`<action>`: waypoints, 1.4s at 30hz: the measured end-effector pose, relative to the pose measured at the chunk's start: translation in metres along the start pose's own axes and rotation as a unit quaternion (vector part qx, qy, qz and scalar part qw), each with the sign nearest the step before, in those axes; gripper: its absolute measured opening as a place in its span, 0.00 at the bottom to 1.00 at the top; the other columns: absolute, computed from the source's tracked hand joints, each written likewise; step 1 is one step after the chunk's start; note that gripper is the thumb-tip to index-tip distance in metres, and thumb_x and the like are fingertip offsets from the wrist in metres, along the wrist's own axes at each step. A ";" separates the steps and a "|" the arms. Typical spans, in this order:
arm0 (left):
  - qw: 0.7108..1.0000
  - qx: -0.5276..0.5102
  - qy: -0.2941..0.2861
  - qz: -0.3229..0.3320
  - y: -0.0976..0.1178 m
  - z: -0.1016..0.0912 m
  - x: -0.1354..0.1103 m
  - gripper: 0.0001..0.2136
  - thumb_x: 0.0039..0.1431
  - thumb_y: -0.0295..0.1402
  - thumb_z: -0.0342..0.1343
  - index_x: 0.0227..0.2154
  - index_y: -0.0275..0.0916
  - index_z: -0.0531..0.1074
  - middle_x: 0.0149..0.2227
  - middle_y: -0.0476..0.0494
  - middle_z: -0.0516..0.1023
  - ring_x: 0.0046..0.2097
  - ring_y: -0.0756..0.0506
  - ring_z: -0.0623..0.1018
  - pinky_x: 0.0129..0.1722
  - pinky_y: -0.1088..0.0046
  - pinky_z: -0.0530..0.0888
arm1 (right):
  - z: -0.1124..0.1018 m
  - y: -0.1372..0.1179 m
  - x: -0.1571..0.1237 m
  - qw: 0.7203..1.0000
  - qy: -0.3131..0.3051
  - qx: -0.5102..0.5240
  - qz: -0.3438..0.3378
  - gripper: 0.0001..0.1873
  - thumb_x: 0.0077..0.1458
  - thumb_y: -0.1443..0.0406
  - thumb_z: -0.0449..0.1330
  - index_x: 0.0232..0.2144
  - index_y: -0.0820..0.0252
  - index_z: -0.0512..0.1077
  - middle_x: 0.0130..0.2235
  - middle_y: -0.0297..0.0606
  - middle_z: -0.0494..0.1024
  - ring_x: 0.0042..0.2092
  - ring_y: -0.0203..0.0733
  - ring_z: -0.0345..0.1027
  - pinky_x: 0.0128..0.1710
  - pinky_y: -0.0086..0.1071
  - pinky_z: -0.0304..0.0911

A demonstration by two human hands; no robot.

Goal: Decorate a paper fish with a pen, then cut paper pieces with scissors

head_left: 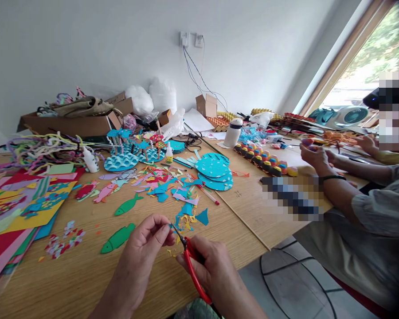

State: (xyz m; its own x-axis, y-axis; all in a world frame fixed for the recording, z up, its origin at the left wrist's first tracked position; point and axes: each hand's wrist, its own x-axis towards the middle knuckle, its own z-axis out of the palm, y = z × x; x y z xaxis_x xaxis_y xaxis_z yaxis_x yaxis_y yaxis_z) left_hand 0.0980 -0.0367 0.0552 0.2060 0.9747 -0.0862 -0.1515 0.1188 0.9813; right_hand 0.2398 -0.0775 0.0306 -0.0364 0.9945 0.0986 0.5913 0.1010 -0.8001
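My right hand (216,266) is closed round the red handles of a pair of scissors (194,270), with the dark blades pointing up and left. The blade tips meet the fingers of my left hand (149,243), which pinches something too small to make out, perhaps a bluish scrap. Left of that hand lie two green paper fish (118,238), one behind the other. Beyond the scissors, blue and yellow paper scraps (188,212) are scattered on the wooden table (86,283). Small red and white cut bits (64,241) form a loose pile at the left.
Coloured paper sheets (16,221) are stacked at the left. Blue painted discs (214,170), a glue bottle (169,154) and a thin wooden stick (244,221) lie ahead. A white bottle (233,133) stands farther back. On the right sits a person (362,195), hands over the table.
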 end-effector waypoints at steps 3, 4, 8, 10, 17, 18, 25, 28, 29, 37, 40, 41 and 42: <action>1.000 -0.010 0.013 -0.006 0.001 0.001 0.000 0.07 0.48 0.36 0.59 0.25 0.38 0.70 0.23 0.51 0.72 0.28 0.50 0.71 0.31 0.76 0.69 | -0.003 -0.004 0.000 1.000 -0.011 0.015 0.012 0.18 0.49 0.56 0.55 0.17 0.59 0.55 0.18 0.26 0.54 0.21 0.30 0.45 0.20 0.25 0.41; 1.000 -0.015 0.013 -0.010 0.001 0.001 -0.001 0.07 0.47 0.36 0.59 0.24 0.38 0.70 0.23 0.51 0.72 0.28 0.50 0.71 0.30 0.76 0.69 | -0.003 -0.006 0.000 1.000 -0.013 0.022 0.015 0.17 0.49 0.57 0.55 0.18 0.59 0.55 0.18 0.26 0.55 0.21 0.30 0.45 0.20 0.25 0.42; 0.999 -0.038 -0.001 -0.017 -0.001 0.004 -0.004 0.06 0.49 0.36 0.59 0.24 0.39 0.70 0.24 0.51 0.72 0.29 0.49 0.72 0.31 0.76 0.70 | -0.003 -0.011 -0.001 0.999 -0.013 0.031 0.013 0.13 0.50 0.60 0.56 0.21 0.59 0.58 0.20 0.26 0.57 0.22 0.31 0.47 0.21 0.25 0.43; 0.999 -0.051 -0.003 -0.013 -0.002 0.006 -0.005 0.06 0.49 0.35 0.59 0.25 0.39 0.71 0.25 0.51 0.73 0.30 0.49 0.72 0.32 0.76 0.70 | -0.001 -0.011 -0.001 0.999 -0.013 0.033 0.011 0.11 0.49 0.61 0.56 0.22 0.59 0.59 0.21 0.27 0.58 0.23 0.31 0.48 0.22 0.25 0.44; 0.997 -0.067 -0.021 -0.009 -0.004 0.009 -0.006 0.05 0.50 0.35 0.58 0.25 0.39 0.72 0.27 0.50 0.74 0.31 0.49 0.73 0.33 0.75 0.71 | 0.001 -0.011 0.001 0.999 -0.011 0.043 0.014 0.12 0.47 0.63 0.57 0.21 0.58 0.57 0.20 0.26 0.57 0.22 0.31 0.47 0.21 0.25 0.43; 0.997 -0.067 -0.023 -0.011 -0.004 0.009 -0.006 0.05 0.50 0.35 0.58 0.25 0.39 0.72 0.27 0.50 0.73 0.31 0.49 0.73 0.33 0.75 0.71 | 0.001 -0.011 0.001 0.999 -0.009 0.046 0.014 0.13 0.47 0.63 0.57 0.20 0.58 0.56 0.20 0.26 0.57 0.22 0.30 0.47 0.21 0.25 0.43; 0.999 -0.041 -0.032 -0.013 -0.003 0.008 -0.007 0.06 0.52 0.35 0.56 0.26 0.39 0.71 0.27 0.50 0.73 0.32 0.48 0.73 0.34 0.74 0.70 | -0.001 -0.007 -0.001 0.998 -0.009 0.051 0.023 0.15 0.47 0.62 0.59 0.19 0.59 0.56 0.19 0.25 0.54 0.23 0.30 0.45 0.21 0.24 0.43; 0.999 -0.029 -0.033 -0.014 -0.003 0.007 -0.008 0.06 0.52 0.35 0.56 0.25 0.38 0.71 0.26 0.49 0.73 0.32 0.48 0.72 0.34 0.74 0.70 | -0.001 -0.006 -0.001 0.999 -0.008 0.049 0.021 0.16 0.48 0.60 0.58 0.19 0.59 0.56 0.19 0.25 0.54 0.23 0.30 0.45 0.21 0.24 0.43; 0.999 -0.028 -0.032 -0.014 -0.002 0.006 -0.008 0.06 0.52 0.35 0.57 0.25 0.38 0.71 0.26 0.49 0.73 0.32 0.48 0.72 0.34 0.74 0.70 | -0.001 -0.006 -0.001 0.999 -0.008 0.047 0.019 0.16 0.48 0.59 0.58 0.19 0.59 0.56 0.19 0.25 0.54 0.23 0.30 0.45 0.21 0.24 0.43; 0.999 -0.036 -0.014 -0.018 0.000 0.008 -0.006 0.07 0.48 0.36 0.59 0.24 0.38 0.72 0.25 0.49 0.73 0.30 0.48 0.72 0.32 0.75 0.70 | -0.001 -0.005 -0.001 0.999 -0.003 0.036 0.017 0.20 0.49 0.54 0.57 0.17 0.59 0.54 0.18 0.25 0.53 0.22 0.30 0.44 0.20 0.25 0.42; 0.999 -0.032 -0.011 -0.017 -0.001 0.007 -0.007 0.07 0.49 0.36 0.59 0.24 0.38 0.71 0.25 0.49 0.73 0.30 0.49 0.72 0.31 0.76 0.70 | -0.001 -0.003 -0.002 0.999 -0.004 0.030 0.015 0.21 0.49 0.53 0.57 0.17 0.59 0.55 0.18 0.25 0.53 0.22 0.30 0.44 0.20 0.24 0.42; 0.999 -0.030 -0.010 -0.016 -0.002 0.007 -0.007 0.06 0.49 0.35 0.58 0.24 0.38 0.71 0.25 0.50 0.72 0.30 0.49 0.72 0.31 0.76 0.70 | 0.000 -0.002 -0.002 1.000 -0.003 0.028 0.014 0.21 0.49 0.53 0.56 0.17 0.59 0.55 0.18 0.25 0.53 0.22 0.30 0.44 0.20 0.24 0.42; 0.999 -0.028 -0.009 -0.014 -0.002 0.006 -0.007 0.06 0.49 0.35 0.58 0.24 0.38 0.71 0.25 0.50 0.72 0.30 0.49 0.72 0.31 0.76 0.70 | 0.000 -0.002 -0.002 1.000 -0.003 0.025 0.012 0.21 0.49 0.52 0.56 0.17 0.59 0.55 0.18 0.25 0.53 0.22 0.29 0.44 0.20 0.24 0.42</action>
State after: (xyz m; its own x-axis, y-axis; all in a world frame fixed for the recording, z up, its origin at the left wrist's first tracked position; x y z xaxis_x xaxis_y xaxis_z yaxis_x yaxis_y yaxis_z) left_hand 0.1028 -0.0446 0.0544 0.2275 0.9675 -0.1105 -0.1982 0.1571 0.9675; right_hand 0.2391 -0.0799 0.0318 -0.0279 0.9967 0.0762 0.5512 0.0789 -0.8307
